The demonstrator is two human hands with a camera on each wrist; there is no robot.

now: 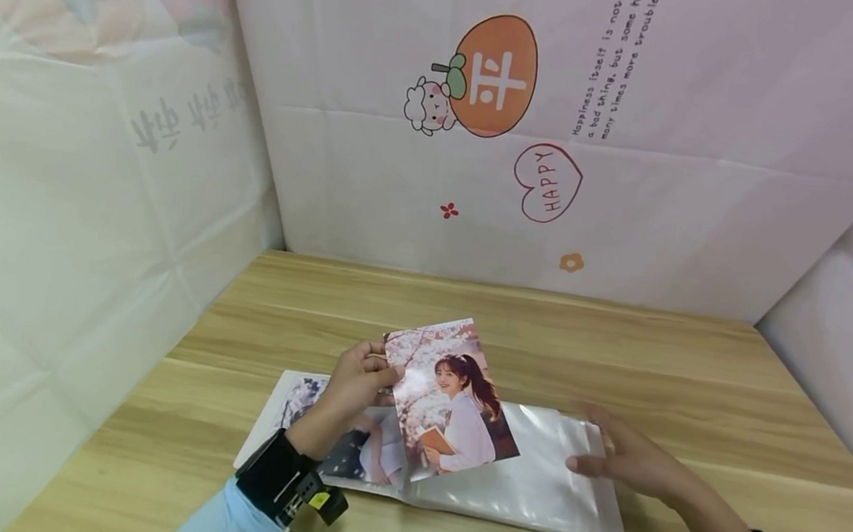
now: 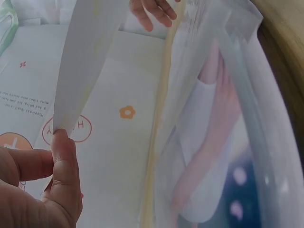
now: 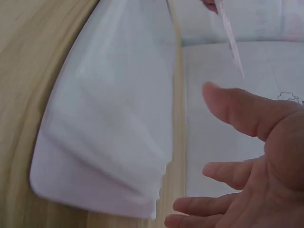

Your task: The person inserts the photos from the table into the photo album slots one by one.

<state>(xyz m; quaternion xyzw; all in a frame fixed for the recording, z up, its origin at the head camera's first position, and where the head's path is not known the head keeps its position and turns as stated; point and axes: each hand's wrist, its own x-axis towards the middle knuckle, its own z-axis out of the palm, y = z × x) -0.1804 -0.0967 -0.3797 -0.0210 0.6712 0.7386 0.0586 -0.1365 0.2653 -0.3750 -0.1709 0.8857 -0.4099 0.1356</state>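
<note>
My left hand [image 1: 359, 382] pinches a photo print [image 1: 453, 410] by its left edge, thumb in front and fingers behind. The print shows a person in a white top with pink blossoms, and it is held tilted above an open photo album [image 1: 530, 475]. In the left wrist view the pale back of the print [image 2: 85, 61] shows between thumb and fingers. A picture [image 1: 362, 453] fills the album's left page, while the right page has a clear glossy sleeve. At the album's right edge my right hand [image 1: 629, 457] is spread, its fingers apart and holding nothing.
The album lies on a wood-grain table [image 1: 303, 306]. Behind the table stands a white printed sheet [image 1: 365, 186], with a similar sheet [image 1: 115, 208] along the left side and another on the right.
</note>
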